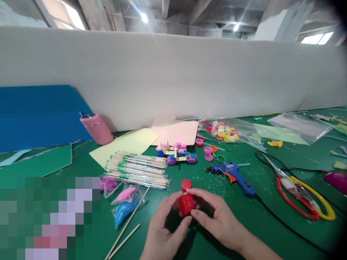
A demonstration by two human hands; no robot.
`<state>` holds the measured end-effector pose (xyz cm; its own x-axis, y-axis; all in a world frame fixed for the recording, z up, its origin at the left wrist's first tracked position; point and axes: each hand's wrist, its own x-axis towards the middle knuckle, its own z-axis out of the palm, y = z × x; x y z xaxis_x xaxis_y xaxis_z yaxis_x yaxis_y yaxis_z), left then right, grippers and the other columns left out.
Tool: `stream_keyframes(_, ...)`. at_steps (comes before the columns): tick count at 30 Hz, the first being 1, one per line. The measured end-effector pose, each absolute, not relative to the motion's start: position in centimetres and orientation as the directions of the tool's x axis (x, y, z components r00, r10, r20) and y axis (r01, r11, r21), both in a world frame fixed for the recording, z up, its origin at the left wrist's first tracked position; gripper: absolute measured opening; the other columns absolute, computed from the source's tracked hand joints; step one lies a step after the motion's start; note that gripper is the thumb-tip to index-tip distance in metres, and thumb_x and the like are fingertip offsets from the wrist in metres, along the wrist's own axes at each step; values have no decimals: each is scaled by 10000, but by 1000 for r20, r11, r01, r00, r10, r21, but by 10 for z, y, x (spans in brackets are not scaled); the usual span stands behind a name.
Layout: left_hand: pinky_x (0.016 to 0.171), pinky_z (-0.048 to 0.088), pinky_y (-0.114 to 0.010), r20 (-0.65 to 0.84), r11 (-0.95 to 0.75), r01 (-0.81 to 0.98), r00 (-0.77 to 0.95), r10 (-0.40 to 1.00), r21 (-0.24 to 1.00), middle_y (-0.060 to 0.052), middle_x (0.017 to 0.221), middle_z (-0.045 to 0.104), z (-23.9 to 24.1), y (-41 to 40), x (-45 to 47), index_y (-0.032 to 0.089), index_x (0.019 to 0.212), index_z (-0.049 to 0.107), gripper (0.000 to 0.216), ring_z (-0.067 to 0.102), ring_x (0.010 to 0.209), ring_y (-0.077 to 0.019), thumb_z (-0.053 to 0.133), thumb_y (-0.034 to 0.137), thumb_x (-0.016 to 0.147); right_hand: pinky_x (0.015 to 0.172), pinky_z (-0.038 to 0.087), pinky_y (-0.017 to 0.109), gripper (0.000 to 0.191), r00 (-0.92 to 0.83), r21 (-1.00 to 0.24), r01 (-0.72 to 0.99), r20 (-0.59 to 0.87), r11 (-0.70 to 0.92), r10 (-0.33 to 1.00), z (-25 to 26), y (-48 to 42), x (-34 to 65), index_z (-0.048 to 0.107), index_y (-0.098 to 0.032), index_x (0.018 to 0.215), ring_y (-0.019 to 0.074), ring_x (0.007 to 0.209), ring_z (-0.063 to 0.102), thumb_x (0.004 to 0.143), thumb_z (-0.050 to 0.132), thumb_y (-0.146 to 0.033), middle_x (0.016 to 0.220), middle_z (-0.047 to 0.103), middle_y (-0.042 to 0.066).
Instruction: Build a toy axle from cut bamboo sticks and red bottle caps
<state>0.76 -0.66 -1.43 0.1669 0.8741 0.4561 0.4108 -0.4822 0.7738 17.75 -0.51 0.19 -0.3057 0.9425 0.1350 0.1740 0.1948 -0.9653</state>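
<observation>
A red bottle cap (186, 204) is held between my two hands, just above the green table. My left hand (168, 224) curls round its left side, fingertips and thumb against it. From the right, my right hand (211, 216) pinches the same cap between thumb and fingers. Just beyond my fingertips is a second red cap (186, 185); whether it touches the held one I cannot tell. To the right lies a blue hot glue gun (235, 175), its nozzle pointing left. Small wheeled models (180, 153) made of sticks and coloured caps stand farther back.
Bagged wooden sticks (135, 168), small bags of clay (125, 211) and loose sticks (124, 240) lie left. Large scissors (298, 195) and the glue gun's cord (287, 234) occupy the right. Behind are a bag of caps (222, 130), a pink tumbler (97, 129) and a white partition (168, 79). Pixelation hides the lower left.
</observation>
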Motion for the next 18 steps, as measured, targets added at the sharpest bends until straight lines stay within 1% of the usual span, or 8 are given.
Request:
stream_keyframes(2,755,526,-257,489,-513,455,180,854,728,-41,997,670,-13,-6,8,248,1102,512,436,644,861,-168,630,153,693,804,463,300,350,-317,-964,172,139,201,938,2,-6,178,535,-227,1146,183,882,572,798,560,-252,1009,618,43)
stream_keyframes(6,709,537,-245,549,-567,519,207,810,640,-26,902,698,-8,-5,8,235,1034,542,362,659,778,-156,623,160,689,839,445,291,345,-326,-953,197,157,230,932,3,-6,179,533,-244,1148,178,931,558,803,557,-248,1032,610,40)
stream_keyframes(9,660,540,-238,579,-578,563,204,789,590,-40,853,697,-5,-6,8,212,1002,544,326,658,746,-164,614,164,687,831,442,279,319,-287,-922,225,245,314,926,4,-6,179,554,-247,1117,171,931,544,798,561,-231,1062,570,47)
stream_keyframes(11,643,539,-246,576,-572,603,217,788,557,-50,832,690,-5,-8,8,203,999,545,322,654,741,-174,607,167,686,800,447,275,285,-272,-890,237,325,390,906,3,-5,179,582,-246,1074,168,901,539,791,568,-221,1020,550,48)
stream_keyframes(13,640,537,-259,560,-561,636,235,795,530,-58,830,681,-7,-10,8,202,1012,545,331,648,750,-185,598,170,687,752,455,275,257,-279,-853,250,390,459,878,1,-6,179,602,-240,1039,165,846,538,783,577,-223,925,537,42)
stream_keyframes(15,638,534,-267,550,-555,652,244,799,517,-60,829,672,-8,-11,8,203,1024,545,344,642,756,-191,592,172,685,706,456,277,250,-296,-815,276,432,510,852,-2,-6,179,609,-235,1028,162,798,532,778,589,-227,856,521,34)
stream_keyframes(18,631,530,-268,542,-552,650,246,804,523,-52,811,661,-9,-11,8,201,1017,557,347,632,734,-185,587,160,674,662,450,279,245,-306,-755,335,479,564,823,-4,-7,178,605,-235,1030,159,763,521,786,587,-223,828,517,33)
